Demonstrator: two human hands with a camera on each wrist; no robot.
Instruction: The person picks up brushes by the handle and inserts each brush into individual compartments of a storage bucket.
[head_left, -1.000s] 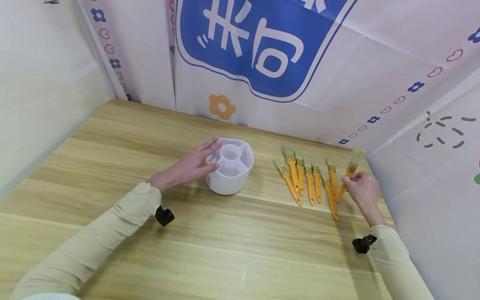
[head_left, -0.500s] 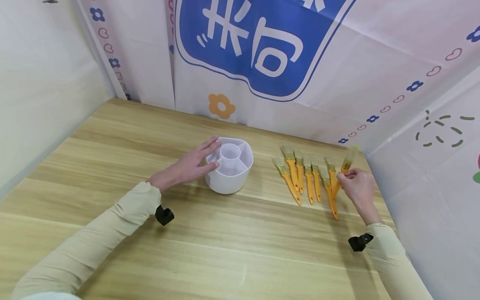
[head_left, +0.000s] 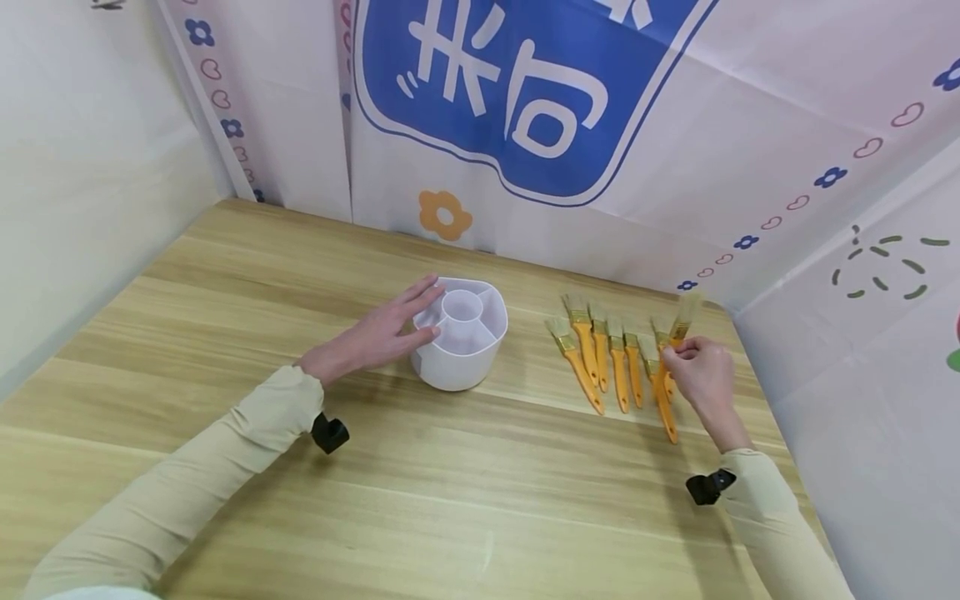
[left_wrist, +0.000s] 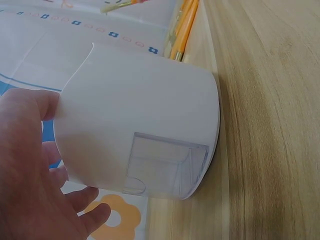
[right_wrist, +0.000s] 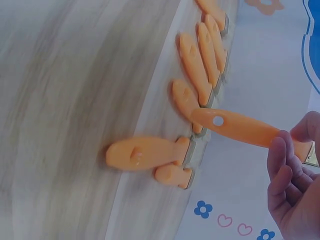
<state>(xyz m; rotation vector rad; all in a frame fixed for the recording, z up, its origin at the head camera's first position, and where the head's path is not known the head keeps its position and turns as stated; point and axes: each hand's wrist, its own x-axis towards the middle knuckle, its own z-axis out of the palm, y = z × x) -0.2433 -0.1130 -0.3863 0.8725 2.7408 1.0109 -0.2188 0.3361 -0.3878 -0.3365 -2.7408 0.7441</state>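
My left hand (head_left: 382, 329) rests against the left side of a white round organizer (head_left: 457, 367), its fingers spread at the rim. A ring-shaped middle cup and dividers show inside this upright organizer; the left wrist view shows a clear pocket (left_wrist: 167, 162) on its wall. My right hand (head_left: 703, 371) pinches a paintbrush (head_left: 684, 321) with an orange handle, bristles up, raised over the other brushes. In the right wrist view the held brush's handle (right_wrist: 240, 127) points away from the fingers. Several similar paintbrushes (head_left: 618, 362) lie in a row, bristles toward the back wall.
The wooden table (head_left: 420, 492) runs up to a printed cloth wall (head_left: 300, 150) at the back. More cloth walls stand at the left and the right (head_left: 885, 350). The brush row lies right of the organizer, near the table's back right corner.
My right hand has moved left with the held paintbrush, which now passes over the rightmost lying brushes. The left hand and the organizer have stayed in place.
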